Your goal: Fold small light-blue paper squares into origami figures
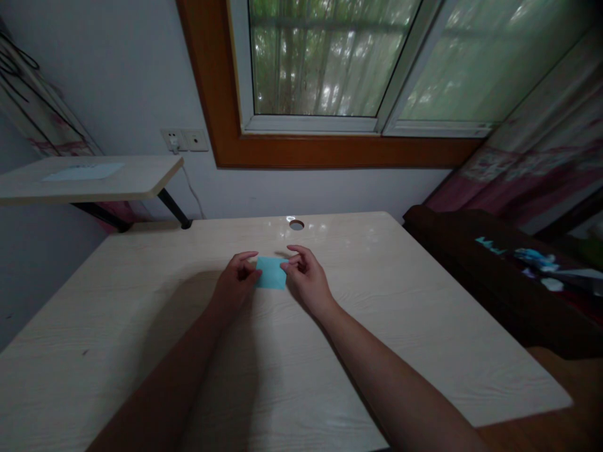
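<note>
A small turquoise square of paper point(271, 272) lies near the middle of a pale wooden table point(386, 314). My left hand point(237, 281) pinches its left edge with curled fingers. My right hand point(305, 277) pinches the right edge, fingers bent around the upper corner. Both forearms reach in from the bottom of the view. The paper's side edges are partly covered by my fingertips.
A round cable hole point(296, 224) sits at the table's far edge below a window point(330, 63). A raised side shelf point(89, 177) with a sheet on it stands at left, near a wall socket point(184, 140). A dark sofa point(499, 276) with scattered items runs along the right.
</note>
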Action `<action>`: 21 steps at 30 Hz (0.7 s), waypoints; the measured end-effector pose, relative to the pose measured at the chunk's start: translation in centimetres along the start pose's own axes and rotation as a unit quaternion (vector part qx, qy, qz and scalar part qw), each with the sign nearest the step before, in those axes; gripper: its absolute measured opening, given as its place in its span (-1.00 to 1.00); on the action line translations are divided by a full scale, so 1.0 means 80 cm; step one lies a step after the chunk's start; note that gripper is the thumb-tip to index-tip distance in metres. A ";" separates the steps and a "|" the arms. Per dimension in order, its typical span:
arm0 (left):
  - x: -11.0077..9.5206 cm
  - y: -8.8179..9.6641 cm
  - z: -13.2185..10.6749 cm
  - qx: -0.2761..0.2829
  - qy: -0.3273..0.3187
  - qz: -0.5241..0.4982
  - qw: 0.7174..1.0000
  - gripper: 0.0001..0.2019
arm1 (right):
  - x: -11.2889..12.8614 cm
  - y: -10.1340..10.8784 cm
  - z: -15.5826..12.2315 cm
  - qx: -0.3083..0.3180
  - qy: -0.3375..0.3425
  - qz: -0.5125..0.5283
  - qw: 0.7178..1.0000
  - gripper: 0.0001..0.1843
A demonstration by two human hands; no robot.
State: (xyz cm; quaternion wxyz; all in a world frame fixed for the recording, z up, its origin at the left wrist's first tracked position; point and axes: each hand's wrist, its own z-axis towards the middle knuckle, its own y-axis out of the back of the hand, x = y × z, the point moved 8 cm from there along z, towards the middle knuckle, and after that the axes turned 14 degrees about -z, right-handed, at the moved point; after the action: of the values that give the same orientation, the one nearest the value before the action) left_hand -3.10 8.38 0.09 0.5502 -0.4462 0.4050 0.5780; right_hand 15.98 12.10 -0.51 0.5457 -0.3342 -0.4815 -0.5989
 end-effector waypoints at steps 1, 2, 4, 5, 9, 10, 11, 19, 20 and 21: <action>-0.001 0.000 0.000 0.001 -0.001 -0.001 1.000 -0.59 | 0.000 0.000 0.000 0.000 -0.001 0.001 1.000 -0.55; -0.002 0.000 0.000 0.001 -0.003 -0.004 1.000 -0.59 | 0.000 0.000 0.000 0.000 -0.002 0.003 1.000 -0.55; -0.002 -0.001 -0.001 0.004 -0.003 -0.018 1.000 -0.57 | -0.001 -0.001 0.000 0.006 -0.004 0.005 1.000 -0.55; -0.001 -0.002 -0.001 0.009 -0.002 -0.029 1.000 -0.55 | -0.001 -0.002 0.000 0.010 -0.003 0.007 1.000 -0.54; 0.004 -0.014 -0.002 0.058 0.012 -0.063 0.996 -0.41 | 0.001 -0.006 -0.002 0.033 0.006 0.020 0.999 -0.52; 0.005 -0.016 -0.003 0.070 0.015 -0.063 0.995 -0.38 | 0.002 -0.006 -0.002 0.036 0.008 0.022 0.999 -0.51; 0.006 -0.018 -0.003 0.078 0.016 -0.060 0.995 -0.35 | 0.003 -0.007 -0.003 0.040 0.008 0.022 0.999 -0.52; 0.012 -0.011 -0.001 0.058 0.016 -0.065 0.996 -0.36 | 0.001 -0.018 -0.004 0.072 0.007 0.047 0.996 -0.48; 0.012 -0.009 0.000 0.047 0.018 -0.070 0.996 -0.37 | 0.000 -0.020 -0.004 0.079 0.010 0.051 0.996 -0.46; 0.013 -0.006 0.000 0.037 0.018 -0.072 0.997 -0.38 | 0.000 -0.022 -0.004 0.085 0.014 0.053 0.995 -0.45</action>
State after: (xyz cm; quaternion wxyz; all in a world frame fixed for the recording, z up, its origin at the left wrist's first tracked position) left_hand -2.61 8.72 -0.85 0.5994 -0.4639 0.4022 0.5135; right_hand 14.32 11.69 -1.02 0.6098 -0.3035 -0.5047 -0.5305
